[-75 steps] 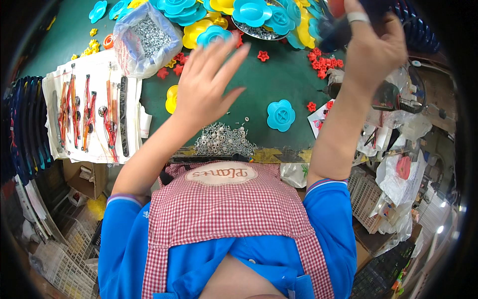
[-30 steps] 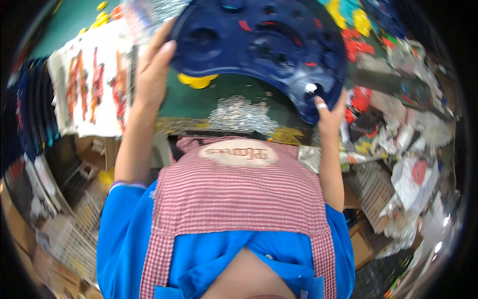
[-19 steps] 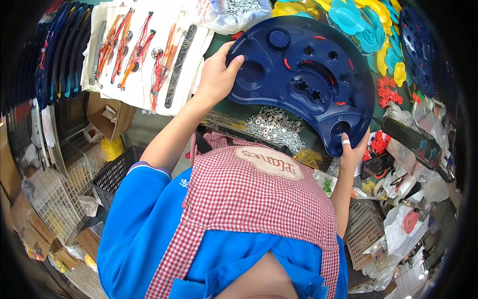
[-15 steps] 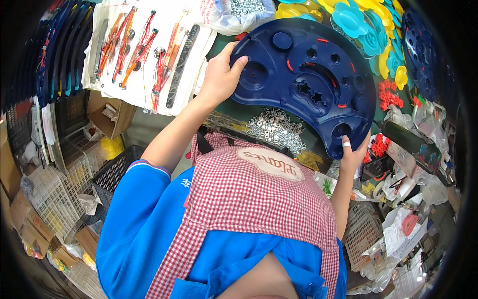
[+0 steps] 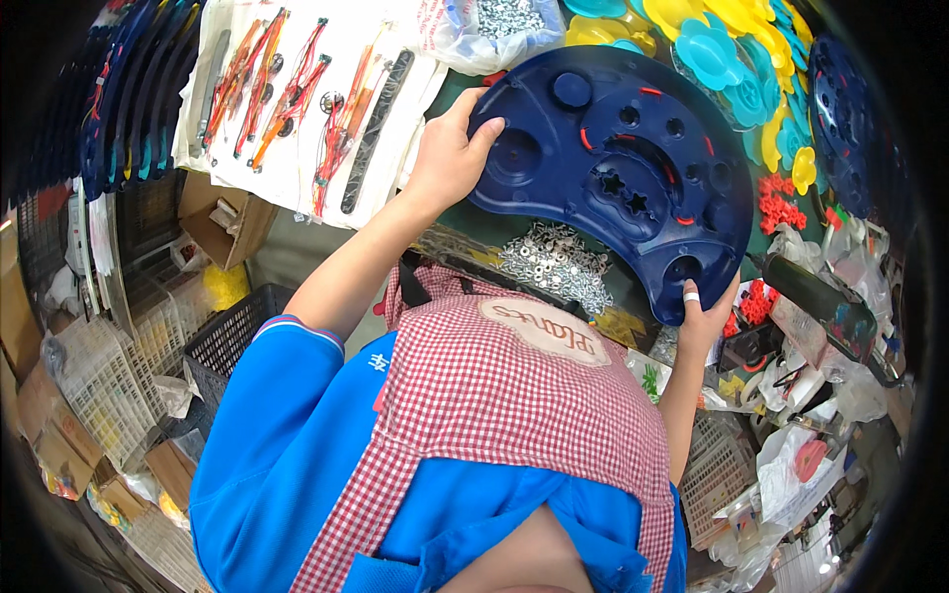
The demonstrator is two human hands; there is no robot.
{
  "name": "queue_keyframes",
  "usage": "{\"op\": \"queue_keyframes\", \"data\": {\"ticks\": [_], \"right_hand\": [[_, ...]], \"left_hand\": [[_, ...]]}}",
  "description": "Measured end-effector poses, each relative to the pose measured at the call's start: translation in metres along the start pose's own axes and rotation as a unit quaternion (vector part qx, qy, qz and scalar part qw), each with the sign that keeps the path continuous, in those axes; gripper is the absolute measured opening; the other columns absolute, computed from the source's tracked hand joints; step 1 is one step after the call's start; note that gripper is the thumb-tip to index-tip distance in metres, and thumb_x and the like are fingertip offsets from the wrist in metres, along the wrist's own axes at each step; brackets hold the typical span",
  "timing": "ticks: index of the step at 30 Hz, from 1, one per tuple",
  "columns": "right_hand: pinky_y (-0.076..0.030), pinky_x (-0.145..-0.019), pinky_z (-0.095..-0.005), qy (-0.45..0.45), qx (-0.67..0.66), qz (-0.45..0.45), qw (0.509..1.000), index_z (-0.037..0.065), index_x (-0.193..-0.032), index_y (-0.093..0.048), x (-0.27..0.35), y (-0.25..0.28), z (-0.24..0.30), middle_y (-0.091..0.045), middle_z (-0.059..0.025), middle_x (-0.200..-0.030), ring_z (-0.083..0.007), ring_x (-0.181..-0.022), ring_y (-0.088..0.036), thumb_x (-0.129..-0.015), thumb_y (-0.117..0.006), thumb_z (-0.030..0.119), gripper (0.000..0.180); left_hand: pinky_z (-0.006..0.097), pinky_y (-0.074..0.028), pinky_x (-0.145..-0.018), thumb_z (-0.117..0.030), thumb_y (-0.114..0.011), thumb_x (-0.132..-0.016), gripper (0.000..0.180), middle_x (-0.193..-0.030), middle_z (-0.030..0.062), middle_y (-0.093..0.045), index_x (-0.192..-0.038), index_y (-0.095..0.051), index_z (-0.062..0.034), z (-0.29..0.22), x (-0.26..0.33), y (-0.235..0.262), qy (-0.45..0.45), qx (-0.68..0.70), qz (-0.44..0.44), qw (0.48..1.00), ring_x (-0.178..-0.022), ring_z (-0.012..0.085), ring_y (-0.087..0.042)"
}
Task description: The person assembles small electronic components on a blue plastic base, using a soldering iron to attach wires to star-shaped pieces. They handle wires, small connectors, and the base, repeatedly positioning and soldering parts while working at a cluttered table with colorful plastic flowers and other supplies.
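Holding it from both ends now, the person has a navy-blue curved plastic shell point(image 5: 559, 183) out over the green desk point(image 5: 479, 219), its hollowed edge facing the body. The left hand point(image 5: 457, 158) has the left end, thumb on the near face, fingers tucked mostly out of sight behind; that grip is closed firmly around the rim. Over on the other side, the right hand point(image 5: 710, 316) pinches the lower right tip, a white band point(image 5: 692, 296) showing on its thumb, and this grip too is full of shell. Look at that face: round holes, two star-shaped cut-outs in a sunken middle, short red strips dotted around. Whether the far edge touches the desk, you can't tell.

Just below the shell's curve sits a loose heap of screws and washers point(image 5: 556, 267), right by the desk's near edge. Beyond the shell, a plastic bag point(image 5: 450, 40) of more metal bits, and yellow flower-shaped pieces point(image 5: 675, 15) piled among turquoise flower-shaped pieces point(image 5: 707, 59). To the right, red star-shaped pieces point(image 5: 778, 203) bunch together. Off left, wire bundles point(image 5: 257, 89) lie across a white sheet point(image 5: 420, 89), with stacked dark-blue shells point(image 5: 138, 89) farther out.
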State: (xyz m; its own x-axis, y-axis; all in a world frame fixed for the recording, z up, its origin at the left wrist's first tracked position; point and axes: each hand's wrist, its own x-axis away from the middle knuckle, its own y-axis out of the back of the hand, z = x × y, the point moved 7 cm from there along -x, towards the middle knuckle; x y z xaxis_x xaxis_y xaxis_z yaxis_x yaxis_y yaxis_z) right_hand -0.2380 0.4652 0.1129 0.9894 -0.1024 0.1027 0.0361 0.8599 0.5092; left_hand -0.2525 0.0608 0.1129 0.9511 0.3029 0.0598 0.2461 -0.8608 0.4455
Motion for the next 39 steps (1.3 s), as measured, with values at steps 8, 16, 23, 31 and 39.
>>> {"op": "queue_keyframes", "data": {"ticks": [8, 16, 23, 31, 39], "right_hand": [[-0.031, -0.112, -0.0361, -0.020, 0.011, 0.004, 1.000, 0.000, -0.148, -0.031, -0.001, 0.002, 0.001, -0.044, -0.0171, -0.143, -0.0273, -0.129, -0.046, -0.082, -0.065, -0.002, 0.074], [-0.039, -0.101, -0.0394, 0.044, 0.182, -0.026, 0.982, 0.004, -0.149, -0.033, 0.005, 0.016, 0.023, -0.039, -0.0160, -0.141, -0.0289, -0.116, -0.049, -0.082, -0.072, 0.014, 0.078], [-0.045, -0.093, -0.0369, 0.188, 0.209, -0.093, 0.955, -0.002, -0.126, -0.059, -0.002, 0.025, 0.060, -0.052, -0.0158, -0.130, -0.0278, -0.112, -0.054, -0.088, -0.065, 0.010, 0.040], [-0.045, -0.096, -0.0394, 0.242, 0.215, -0.092, 0.941, -0.002, -0.109, -0.069, -0.012, 0.013, 0.087, -0.063, -0.0153, -0.115, -0.0301, -0.108, -0.060, -0.086, -0.066, 0.002, 0.023], [-0.049, -0.092, -0.0390, 0.208, 0.245, -0.105, 0.941, 0.003, -0.112, -0.067, -0.105, 0.016, 0.083, -0.064, -0.0144, -0.116, -0.0332, -0.106, -0.062, -0.084, -0.063, 0.003, 0.028]], "left_hand": [[0.042, -0.051, -0.080, -0.017, -0.062, -0.092, 0.036, -0.100, 0.0235, -0.067, -0.124, -0.052, -0.0014, 0.006, 0.004, -0.006, 0.001, 0.001, -0.004, 1.000, -0.093, 0.0391, -0.066], [0.043, -0.052, -0.082, -0.021, -0.063, -0.090, 0.034, -0.099, 0.0156, -0.063, -0.122, -0.059, -0.0080, -0.050, -0.008, 0.042, -0.143, -0.234, -0.063, 0.960, -0.095, 0.0372, -0.064], [0.043, -0.054, -0.080, -0.020, -0.066, -0.083, 0.029, -0.098, 0.0142, -0.070, -0.112, -0.068, -0.0177, 0.048, -0.212, 0.156, -0.059, -0.487, -0.122, 0.863, -0.092, 0.0342, -0.068], [0.044, -0.053, -0.081, -0.027, -0.067, -0.084, 0.031, -0.100, 0.0146, -0.071, -0.115, -0.068, -0.0212, 0.060, -0.264, 0.143, -0.118, -0.522, 0.002, 0.845, -0.095, 0.0340, -0.068], [0.042, -0.052, -0.084, -0.024, -0.071, -0.082, 0.035, -0.108, 0.0071, -0.072, -0.118, -0.067, -0.0254, 0.051, -0.261, 0.136, -0.081, -0.442, -0.039, 0.892, -0.101, 0.0320, -0.066]]}}
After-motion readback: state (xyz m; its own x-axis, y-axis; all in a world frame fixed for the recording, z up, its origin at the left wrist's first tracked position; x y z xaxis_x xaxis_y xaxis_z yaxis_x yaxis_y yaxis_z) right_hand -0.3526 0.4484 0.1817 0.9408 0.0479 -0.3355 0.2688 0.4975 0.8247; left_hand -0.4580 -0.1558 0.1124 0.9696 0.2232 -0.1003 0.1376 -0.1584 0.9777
